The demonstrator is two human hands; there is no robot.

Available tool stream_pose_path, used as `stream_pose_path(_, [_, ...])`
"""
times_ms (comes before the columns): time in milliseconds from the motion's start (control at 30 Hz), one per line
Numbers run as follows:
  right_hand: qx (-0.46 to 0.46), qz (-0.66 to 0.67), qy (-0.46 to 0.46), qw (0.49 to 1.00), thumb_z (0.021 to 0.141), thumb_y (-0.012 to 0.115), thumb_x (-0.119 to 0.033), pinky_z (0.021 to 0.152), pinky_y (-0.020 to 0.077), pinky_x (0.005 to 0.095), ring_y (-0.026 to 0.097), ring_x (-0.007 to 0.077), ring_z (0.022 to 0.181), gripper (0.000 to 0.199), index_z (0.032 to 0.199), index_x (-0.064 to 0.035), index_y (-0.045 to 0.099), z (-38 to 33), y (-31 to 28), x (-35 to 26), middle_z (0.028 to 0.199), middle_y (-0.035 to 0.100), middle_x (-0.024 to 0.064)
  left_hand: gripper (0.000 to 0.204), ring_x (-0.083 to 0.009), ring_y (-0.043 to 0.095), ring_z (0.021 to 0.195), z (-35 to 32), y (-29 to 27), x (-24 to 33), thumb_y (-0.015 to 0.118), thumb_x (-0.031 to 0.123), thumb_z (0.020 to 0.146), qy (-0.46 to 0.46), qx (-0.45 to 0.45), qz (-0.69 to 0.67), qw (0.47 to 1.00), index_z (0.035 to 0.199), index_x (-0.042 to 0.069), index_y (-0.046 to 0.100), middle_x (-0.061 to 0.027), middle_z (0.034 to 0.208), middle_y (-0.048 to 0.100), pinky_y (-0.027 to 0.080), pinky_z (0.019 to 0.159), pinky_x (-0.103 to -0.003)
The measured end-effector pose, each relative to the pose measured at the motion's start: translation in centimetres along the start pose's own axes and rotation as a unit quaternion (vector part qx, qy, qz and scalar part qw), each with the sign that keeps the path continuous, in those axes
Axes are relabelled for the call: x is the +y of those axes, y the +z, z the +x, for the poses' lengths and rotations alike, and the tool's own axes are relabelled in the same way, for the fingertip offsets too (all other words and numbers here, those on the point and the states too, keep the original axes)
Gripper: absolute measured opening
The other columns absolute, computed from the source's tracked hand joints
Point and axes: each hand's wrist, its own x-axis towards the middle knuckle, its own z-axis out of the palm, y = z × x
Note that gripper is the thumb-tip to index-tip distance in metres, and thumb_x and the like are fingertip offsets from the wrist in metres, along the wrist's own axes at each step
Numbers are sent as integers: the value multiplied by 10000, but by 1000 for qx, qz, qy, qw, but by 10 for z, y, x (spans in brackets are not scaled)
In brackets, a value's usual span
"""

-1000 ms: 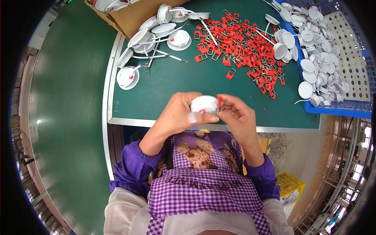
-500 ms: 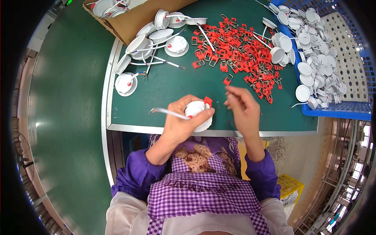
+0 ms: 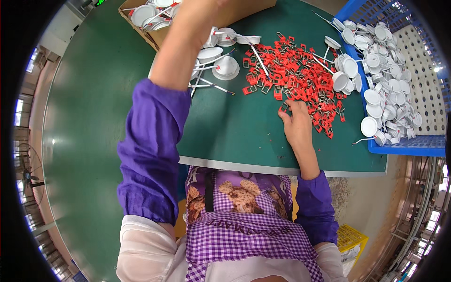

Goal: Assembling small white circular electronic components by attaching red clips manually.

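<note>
Right hand [image 3: 295,123] lies flat on the green bench [image 3: 235,131], fingers spread and fingertips dipping into the near edge of the red clips [image 3: 293,77]. The heap lies straight ahead of it, stretching away across the bench toward the blue crate [image 3: 408,145] on the right. It's open, gripping nothing I can make out, though one clip sits right at its fingertips. The left arm [image 3: 155,141] is stretched long and high toward the cardboard box [image 3: 141,28] at the far left. The left hand runs out of the top of the picture, so I can't tell its grip. White discs [image 3: 225,68] lie between box and clips.
</note>
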Motion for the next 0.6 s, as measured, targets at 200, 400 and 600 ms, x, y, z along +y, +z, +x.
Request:
stream_pose_path(200, [-12, 49, 37, 998, 767, 748, -136, 650, 478, 387, 593, 249, 672, 382, 1074, -33, 544, 2, -7, -3, 990, 559, 122, 554, -200, 638, 676, -103, -15, -91, 680, 228, 874, 36, -252, 497, 830, 1318, -36, 480, -116, 875, 678, 513, 629, -332])
stream_pose_path(400, [6, 114, 46, 992, 725, 780, -125, 562, 438, 316, 509, 148, 553, 389, 1022, -69, 535, 0, -1, 11, 864, 570, 51, 576, -154, 573, 558, -120, -24, -105, 602, 240, 941, -326, 101, 0, 940, 1369, -52, 352, -96, 784, 624, 460, 502, -271])
stream_pose_path(600, [-4, 176, 56, 983, 737, 770, -108, 523, 406, 251, 483, 78, 558, 347, 998, -67, 544, 0, 1, 12, 791, 563, 10, 315, -148, 511, 479, -96, -26, -135, 551, 235, 966, -327, 210, -75, 918, 1166, -9, 540, -74, 663, 572, 387, 408, -271])
